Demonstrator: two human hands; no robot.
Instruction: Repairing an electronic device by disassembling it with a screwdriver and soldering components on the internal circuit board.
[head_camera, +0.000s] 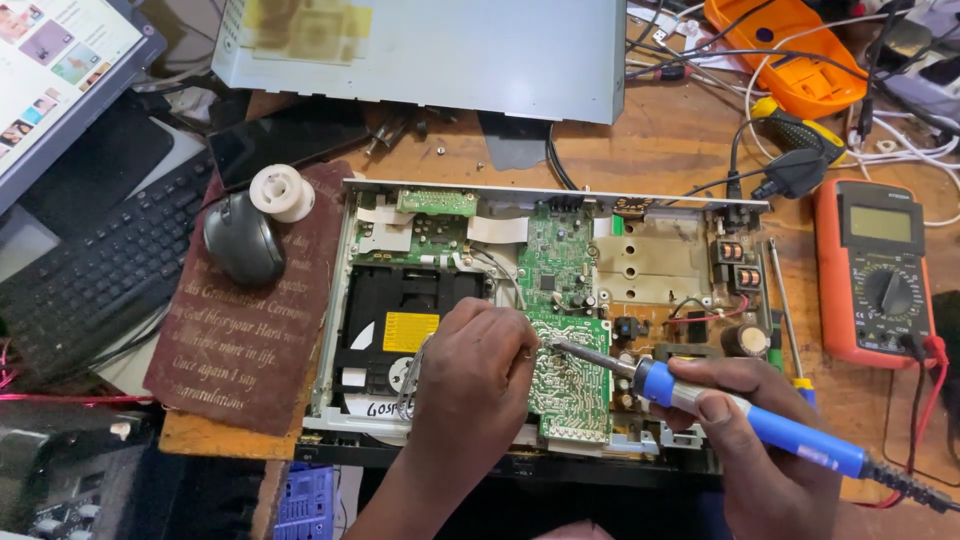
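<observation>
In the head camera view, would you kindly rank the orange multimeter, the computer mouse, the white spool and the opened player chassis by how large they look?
1. Opened player chassis, largest by far.
2. Orange multimeter.
3. Computer mouse.
4. White spool, smallest.
All lie on the same bench at similar depth, so the order looks reliable.

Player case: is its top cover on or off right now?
Off. The player lies open-topped, its green circuit boards and disc drive exposed; the right hand holds a soldering iron over them.

Orange multimeter (874, 270) sat at three o'clock; black mouse (243, 240) and white spool (281, 192) at ten; keyboard (100, 270) lay at nine; grey metal cover (430, 50) rested at twelve.
</observation>
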